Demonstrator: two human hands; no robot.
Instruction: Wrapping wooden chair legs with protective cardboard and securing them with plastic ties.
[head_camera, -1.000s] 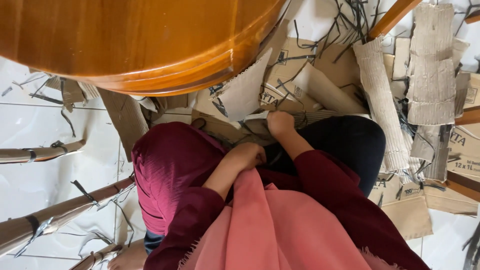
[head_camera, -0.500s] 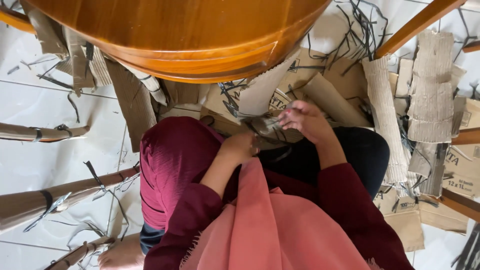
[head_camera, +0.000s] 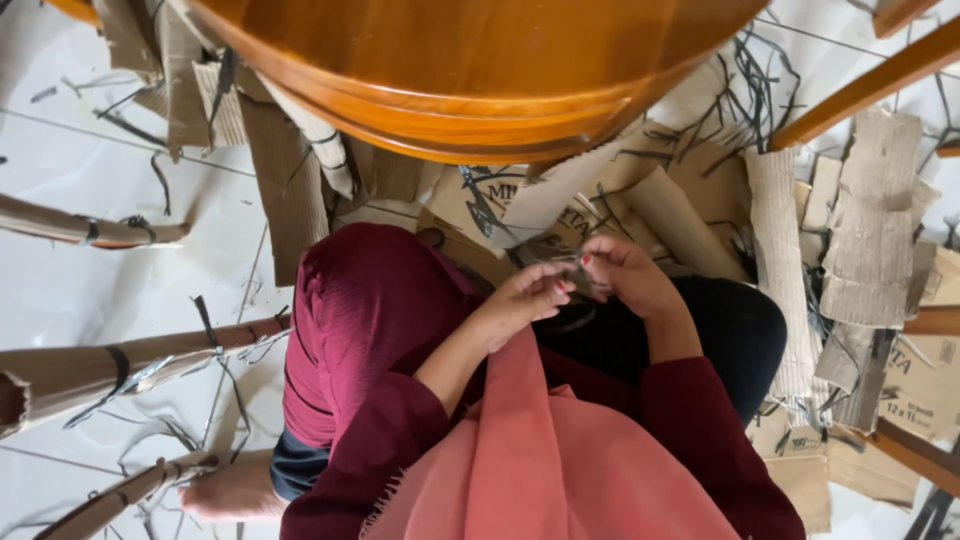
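White tiled floor (head_camera: 70, 290) fills the view, littered with cardboard scraps and thin dark strips. Round wooden counter (head_camera: 470, 70) edge overhangs the top of the frame, orange-brown, glossy. Wooden chair legs (head_camera: 860, 90) at upper right. Pile of torn corrugated cardboard pieces (head_camera: 860, 240) on the right, more flat cardboard under the counter edge. Rolled cardboard tubes (head_camera: 110, 360) bound with dark bands lie at left, well apart from the hands. Person seated on the floor, maroon clothing, pink scarf (head_camera: 540, 470) hanging down the middle, bare foot (head_camera: 235, 492) lower left. Both hands meet over the lap, just below the counter edge. Left hand (head_camera: 525, 300) and right hand (head_camera: 625, 275) each have the grip pressed together, pinching a small thin dark strip (head_camera: 577, 270) between the fingertips; strip too small to tell more.
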